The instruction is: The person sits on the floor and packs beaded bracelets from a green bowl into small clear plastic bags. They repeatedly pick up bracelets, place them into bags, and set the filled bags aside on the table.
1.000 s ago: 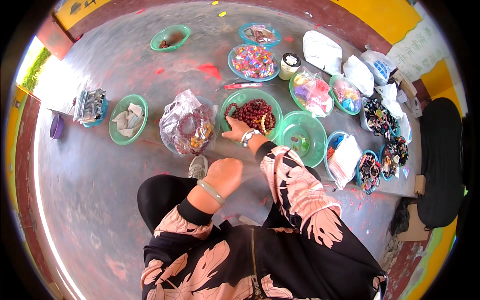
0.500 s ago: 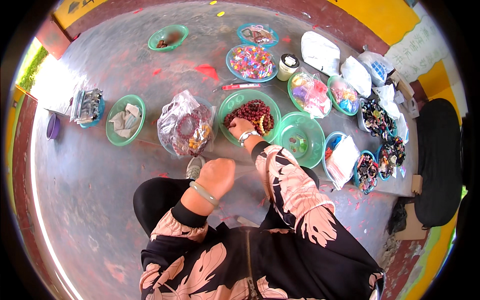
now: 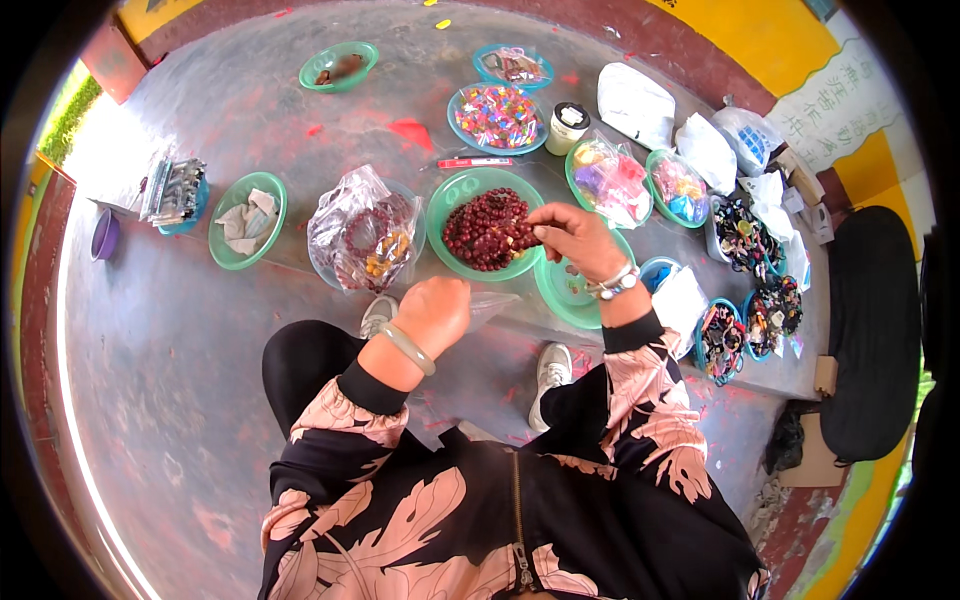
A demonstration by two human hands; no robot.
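Note:
Dark red beaded strings (image 3: 485, 222) lie heaped in a green plastic basin (image 3: 445, 190) in front of me. At the heap's right edge my right hand (image 3: 580, 240) pinches a dark red bead bracelet (image 3: 518, 238) between thumb and fingers. My left hand (image 3: 432, 306) is closed, nearer to me, below the basin. A clear plastic bag (image 3: 492, 306) sticks out from its right side; the grip itself is hidden behind the knuckles. Under my right hand sits a second green basin (image 3: 562, 305), with a few small items in the bottom.
Left of the beads, a basin holds bagged bracelets (image 3: 365, 235); farther left is a green basin with cloth-like pieces (image 3: 248, 222). Beyond lie a red-and-white pen-like item (image 3: 475, 162), colourful small pieces (image 3: 495, 118) and a lidded cup (image 3: 568, 128). Baskets of hair ties (image 3: 722, 340) stand right.
My right hand has come out of the bead heap toward the right, lifting a bracelet. The left hand has stayed nearly in place, and the clear bag now shows beside it.

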